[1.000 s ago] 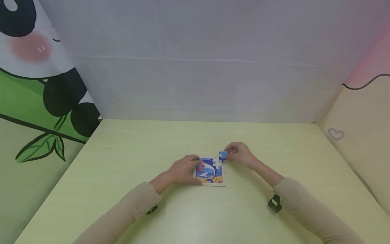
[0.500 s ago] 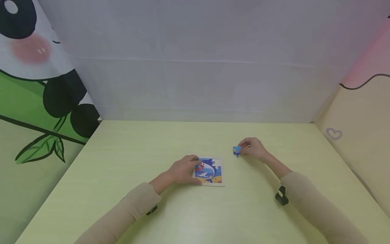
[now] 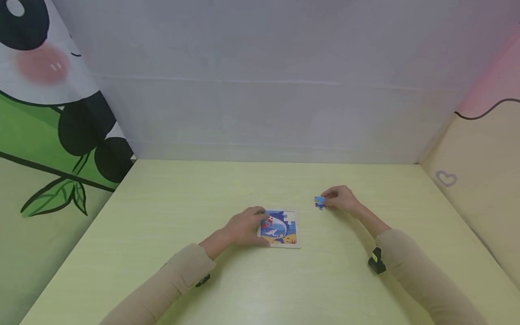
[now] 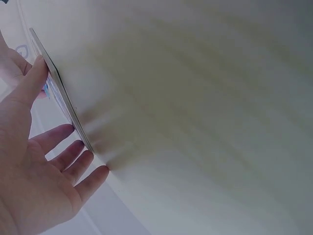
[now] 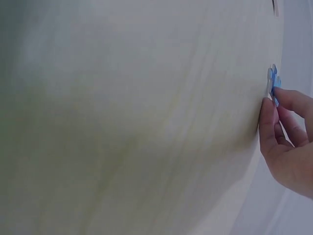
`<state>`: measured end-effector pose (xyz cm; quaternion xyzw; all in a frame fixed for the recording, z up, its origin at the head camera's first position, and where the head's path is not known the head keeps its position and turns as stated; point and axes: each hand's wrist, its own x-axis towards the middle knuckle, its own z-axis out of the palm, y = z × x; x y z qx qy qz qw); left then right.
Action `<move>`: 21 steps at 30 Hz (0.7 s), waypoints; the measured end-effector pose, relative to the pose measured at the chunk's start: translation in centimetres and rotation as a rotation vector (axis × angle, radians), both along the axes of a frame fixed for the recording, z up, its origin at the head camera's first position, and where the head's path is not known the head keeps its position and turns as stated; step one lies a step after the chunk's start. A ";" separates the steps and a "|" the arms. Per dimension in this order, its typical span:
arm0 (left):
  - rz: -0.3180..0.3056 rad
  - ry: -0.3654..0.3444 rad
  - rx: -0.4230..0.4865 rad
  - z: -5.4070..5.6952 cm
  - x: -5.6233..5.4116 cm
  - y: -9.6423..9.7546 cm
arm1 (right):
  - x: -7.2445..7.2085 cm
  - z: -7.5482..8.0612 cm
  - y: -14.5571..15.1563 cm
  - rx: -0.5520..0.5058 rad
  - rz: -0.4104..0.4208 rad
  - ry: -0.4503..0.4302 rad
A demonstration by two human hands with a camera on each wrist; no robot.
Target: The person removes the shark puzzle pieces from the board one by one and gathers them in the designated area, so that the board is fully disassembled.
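A small square jigsaw puzzle (image 3: 278, 229) with a white whale picture and a pale rim lies on the table. At its upper right, a pale gap shows in the picture. My left hand (image 3: 245, 226) holds the puzzle by its left side, the thumb at the near edge and the fingers toward the far edge. In the left wrist view the puzzle (image 4: 61, 90) appears edge-on against thumb and fingertips. To the right of the puzzle, my right hand (image 3: 340, 198) pinches a blue puzzle piece (image 3: 319, 202). The right wrist view shows that piece (image 5: 273, 83) between thumb and fingers, close to the table.
The pale yellow-green table (image 3: 219, 185) extends around both hands. A grey-white panel (image 3: 260, 117) rises along its back edge. Painted walls flank it, with a cartoon figure (image 3: 36, 67) on the left and a heart (image 3: 446, 178) on the right.
My right hand has moved the blue piece away from the puzzle's upper right corner, rightward and slightly outward, slowing in the last half second. The left hand stays on the puzzle.
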<state>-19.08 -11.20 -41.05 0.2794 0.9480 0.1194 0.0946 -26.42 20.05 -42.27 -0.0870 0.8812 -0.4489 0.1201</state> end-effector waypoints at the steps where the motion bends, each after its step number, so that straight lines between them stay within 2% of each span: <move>1: 0.002 -0.002 0.002 0.0 0.0 0.0 | 0.0 0.0 0.0 0.003 -0.003 -0.002; 9: -0.001 0.005 0.010 0.2 0.1 0.0 | -0.3 -0.5 0.0 0.009 -0.007 -0.028; 21: 0.005 -0.004 0.001 0.4 0.3 0.1 | -0.2 -0.7 0.1 0.048 0.021 0.010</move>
